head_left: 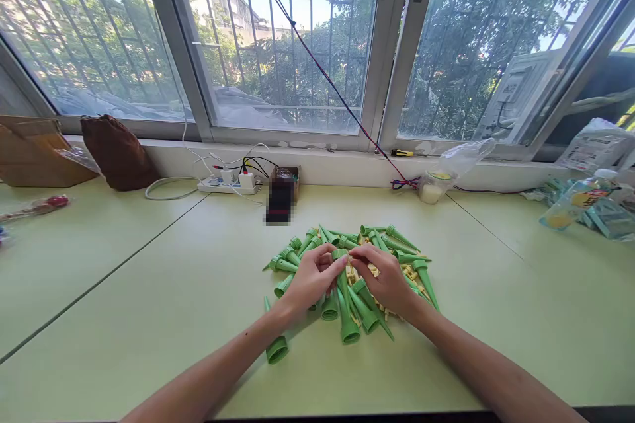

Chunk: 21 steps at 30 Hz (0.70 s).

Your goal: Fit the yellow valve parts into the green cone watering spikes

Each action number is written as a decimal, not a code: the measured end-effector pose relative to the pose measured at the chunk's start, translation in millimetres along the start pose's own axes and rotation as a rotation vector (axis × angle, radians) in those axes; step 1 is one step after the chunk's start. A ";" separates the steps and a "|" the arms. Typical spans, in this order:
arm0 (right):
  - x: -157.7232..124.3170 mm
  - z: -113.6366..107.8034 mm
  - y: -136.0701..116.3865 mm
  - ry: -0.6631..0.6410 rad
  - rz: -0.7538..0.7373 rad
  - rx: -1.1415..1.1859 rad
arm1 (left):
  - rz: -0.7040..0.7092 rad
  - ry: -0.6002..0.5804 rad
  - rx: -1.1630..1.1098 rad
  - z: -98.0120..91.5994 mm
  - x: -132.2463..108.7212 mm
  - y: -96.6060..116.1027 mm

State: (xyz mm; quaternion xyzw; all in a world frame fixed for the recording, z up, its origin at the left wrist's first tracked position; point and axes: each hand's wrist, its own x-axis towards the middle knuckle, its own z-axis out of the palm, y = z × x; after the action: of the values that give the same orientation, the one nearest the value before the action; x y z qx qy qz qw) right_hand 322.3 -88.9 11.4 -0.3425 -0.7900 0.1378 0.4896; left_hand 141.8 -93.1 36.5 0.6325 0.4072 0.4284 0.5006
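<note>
My left hand (312, 277) is closed around a green plastic plant-watering spike (340, 254), its ribbed wide end facing up between thumb and fingers. At the side of that end, my right hand (380, 275) has its thumb and forefinger pinched together. What they hold is too small to make out. Under and around both hands lies a loose pile of similar green spikes (364, 310), pointing in various directions. Small pale-yellow plastic pieces (409, 272) are scattered among them, partly covered by my right hand. One separate spike (276, 349) rests below my left wrist.
Along the window ledge are a brown bag (116, 152), a cardboard box (40, 152), a white power strip (225, 184) with cables and a blurred dark object (279, 201). Farther right stand a bagged cup (436, 186) and a tilted drink bottle (578, 201).
</note>
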 end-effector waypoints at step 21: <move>-1.9 0.7 1.4 -0.009 0.020 0.014 | -0.009 0.002 0.022 1.2 -0.4 -0.6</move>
State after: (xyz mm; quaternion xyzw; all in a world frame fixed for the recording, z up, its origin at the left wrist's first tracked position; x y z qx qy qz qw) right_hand 322.8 -89.1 8.9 -0.3462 -0.7877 0.1498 0.4871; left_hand 142.7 -93.7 35.7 0.6357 0.4153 0.4224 0.4949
